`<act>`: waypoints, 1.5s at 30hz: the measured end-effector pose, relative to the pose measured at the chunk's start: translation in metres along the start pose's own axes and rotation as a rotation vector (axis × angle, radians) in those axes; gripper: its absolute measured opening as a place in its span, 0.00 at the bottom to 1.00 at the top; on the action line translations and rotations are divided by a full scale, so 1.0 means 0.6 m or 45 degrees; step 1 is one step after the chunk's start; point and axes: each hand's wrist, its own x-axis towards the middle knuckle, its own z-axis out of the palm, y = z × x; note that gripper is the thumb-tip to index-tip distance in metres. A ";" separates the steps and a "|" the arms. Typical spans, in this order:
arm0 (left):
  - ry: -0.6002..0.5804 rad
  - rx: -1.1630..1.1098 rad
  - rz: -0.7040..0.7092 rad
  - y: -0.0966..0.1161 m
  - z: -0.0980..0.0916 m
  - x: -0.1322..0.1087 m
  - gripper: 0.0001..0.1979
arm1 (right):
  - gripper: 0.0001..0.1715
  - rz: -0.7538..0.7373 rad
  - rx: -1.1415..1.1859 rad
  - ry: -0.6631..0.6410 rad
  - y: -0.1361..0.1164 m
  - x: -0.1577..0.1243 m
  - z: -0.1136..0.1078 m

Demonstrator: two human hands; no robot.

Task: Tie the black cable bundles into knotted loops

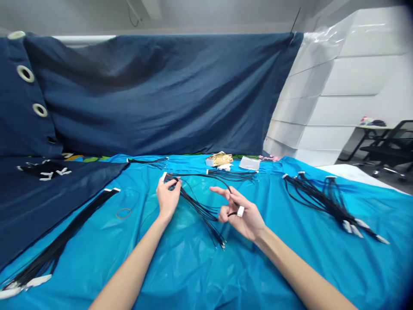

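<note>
My left hand (167,197) pinches the end of a black cable (201,175) next to its white connector (164,176). From there the cable arcs over to my right hand (243,217), whose curled fingers hold the other end by a white connector (240,211). A loose bundle of black wires (203,213) lies on the blue table cover (193,267) between and under both hands, its ends fanning toward me.
More black wire bundles lie on the cover: a long one at left (61,243), one at right (325,200), and two at the back (232,174). A rubber band (124,213) sits left of my hand. Small packets (222,160) rest by the dark blue curtain (155,94).
</note>
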 end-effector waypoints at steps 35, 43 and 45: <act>0.234 -0.735 -0.256 0.028 -0.002 0.007 0.19 | 0.29 -0.286 -0.070 0.315 -0.044 0.004 -0.021; 0.006 -0.853 -0.240 0.142 -0.021 0.007 0.06 | 0.17 -0.778 -0.340 0.417 -0.091 0.007 -0.019; -0.093 -0.781 -0.142 0.189 -0.030 -0.007 0.09 | 0.16 -0.972 -0.399 0.454 -0.121 -0.003 -0.002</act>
